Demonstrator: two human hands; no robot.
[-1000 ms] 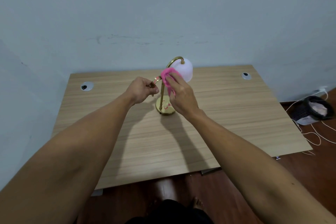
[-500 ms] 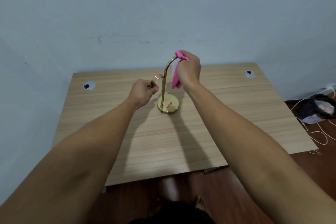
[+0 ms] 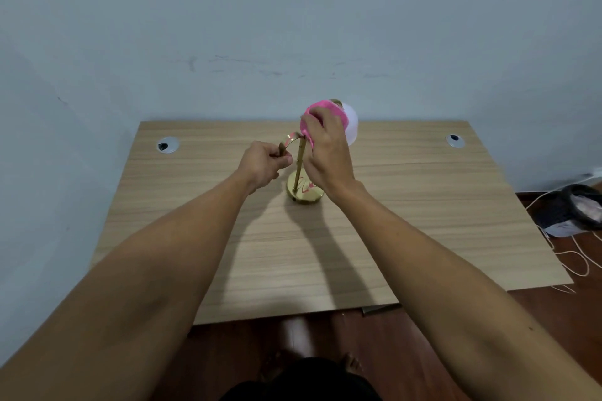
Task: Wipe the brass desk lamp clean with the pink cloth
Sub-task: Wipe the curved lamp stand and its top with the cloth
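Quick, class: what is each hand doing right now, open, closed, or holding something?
Left hand: closed on the lamp's curved brass handle.
Right hand: closed on the pink cloth, pressed against the lamp's neck.

No legible text, labels, brands or numbers anywhere. Pink squiggles on round brass lamp base (image 3: pixel 305 194) — reflection of cloth, not lettering. Bag on floor (image 3: pixel 573 213) at right — markings too blurred to read.

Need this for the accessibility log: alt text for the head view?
The right hand presses a pink cloth on the brass lamp's upper arm beside its white shade; the left hand grips a curved brass side piece, on a wooden desk.
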